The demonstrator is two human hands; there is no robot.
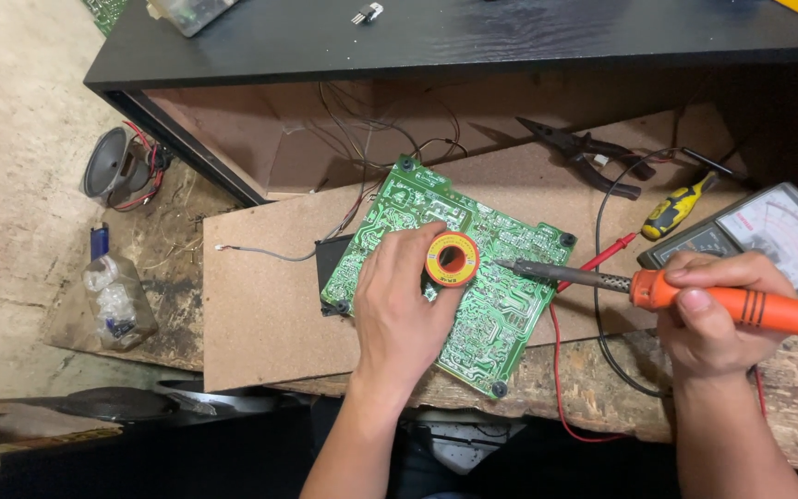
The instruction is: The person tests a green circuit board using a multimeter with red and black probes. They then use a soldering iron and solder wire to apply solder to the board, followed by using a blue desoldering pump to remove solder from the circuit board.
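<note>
Resting on a green circuit board [501,277], the left hand [399,305] has its grip closed around a round orange solder spool [452,260]. The right hand [708,310] clasps a ribbed orange soldering iron [676,294], long axis nearly level, metal tip pointing left toward the spool, above the fibreboard counter [260,296].

Pliers [593,152], a yellow-handled screwdriver [678,209] and an analogue multimeter [768,236] lie right; 1 loose speaker [114,168] sits left.
</note>
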